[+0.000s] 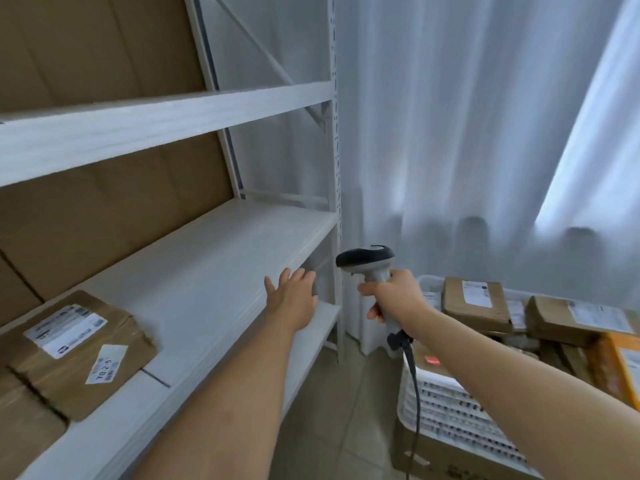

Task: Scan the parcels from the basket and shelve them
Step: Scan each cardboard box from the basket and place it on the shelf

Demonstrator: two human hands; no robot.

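A white metal shelf unit (207,258) fills the left side. On its middle shelf at the lower left lies a brown cardboard parcel (83,351) with white labels on top. My left hand (294,299) hovers open and empty over the shelf's front edge, fingers spread. To its right my right hand (394,299) grips the handle of a grey and black barcode scanner (367,261), whose dark cable hangs down. A white plastic basket (446,393) at the lower right holds several brown parcels (474,303), each with a white label.
White curtains (450,133) hang behind the shelf and basket. Brown cardboard (104,209) backs the shelves. A lower shelf (325,317) shows beneath my left hand. An orange parcel (620,365) sits at the right edge. The floor below is tiled.
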